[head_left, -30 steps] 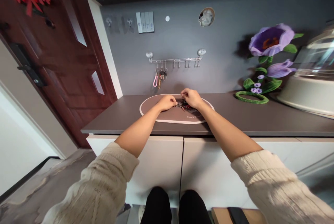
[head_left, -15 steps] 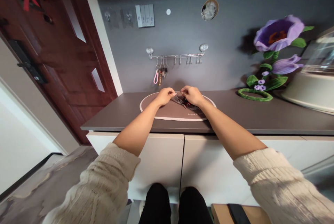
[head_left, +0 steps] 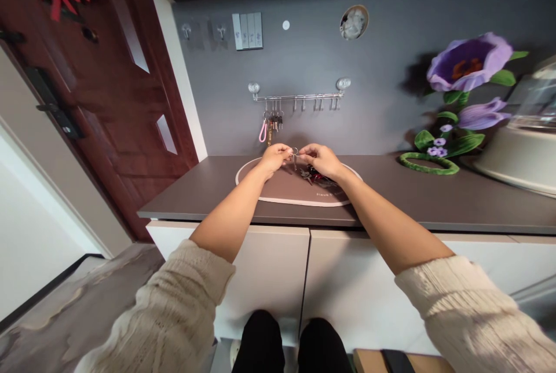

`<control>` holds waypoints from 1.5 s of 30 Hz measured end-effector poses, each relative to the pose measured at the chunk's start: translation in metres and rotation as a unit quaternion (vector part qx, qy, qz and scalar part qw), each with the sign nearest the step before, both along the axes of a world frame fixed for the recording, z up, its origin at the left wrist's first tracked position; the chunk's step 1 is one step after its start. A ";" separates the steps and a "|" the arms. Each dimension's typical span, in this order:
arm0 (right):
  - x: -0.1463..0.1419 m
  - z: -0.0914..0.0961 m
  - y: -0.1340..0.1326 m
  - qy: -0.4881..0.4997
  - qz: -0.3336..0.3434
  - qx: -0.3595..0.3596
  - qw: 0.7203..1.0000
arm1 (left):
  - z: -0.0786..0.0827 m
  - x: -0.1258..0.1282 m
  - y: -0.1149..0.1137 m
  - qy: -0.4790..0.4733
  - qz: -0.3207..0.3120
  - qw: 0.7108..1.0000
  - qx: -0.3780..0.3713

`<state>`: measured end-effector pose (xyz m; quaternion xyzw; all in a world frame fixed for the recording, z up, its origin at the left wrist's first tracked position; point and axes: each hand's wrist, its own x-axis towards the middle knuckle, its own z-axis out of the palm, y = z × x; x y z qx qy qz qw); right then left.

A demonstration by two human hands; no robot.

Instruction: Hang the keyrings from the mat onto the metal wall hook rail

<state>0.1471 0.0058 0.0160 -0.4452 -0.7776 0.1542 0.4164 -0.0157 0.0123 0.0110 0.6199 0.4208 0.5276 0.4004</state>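
My left hand and my right hand meet just above an oval brown mat on the dark countertop. Both pinch a small metal key ring held between their fingertips, lifted a little off the mat. A bunch of keys with dark and red parts lies on the mat under my right hand. On the wall behind, a metal hook rail carries another bunch of keys with a pink loop on its left end.
A dark wooden door stands at the left. Purple artificial flowers with a green ring base sit on the counter at the right, beside a large white lidded appliance. Light switches hang on the grey wall. White cabinet doors lie below the counter.
Both hands have risen slightly off the mat, lifting the small key ring away from the bunch of keys. The camera has shifted a little.
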 end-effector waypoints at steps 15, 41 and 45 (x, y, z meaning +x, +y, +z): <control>-0.003 0.002 -0.006 0.099 0.095 -0.008 0.990 | -0.001 0.003 -0.003 -0.056 -0.062 0.996 -0.010; -0.025 0.051 0.028 0.333 0.064 -0.083 0.937 | -0.007 0.011 0.008 -0.049 0.108 0.989 0.087; -0.035 0.072 0.043 0.364 -0.005 -0.075 0.928 | -0.005 0.013 0.005 -0.053 0.112 0.991 0.057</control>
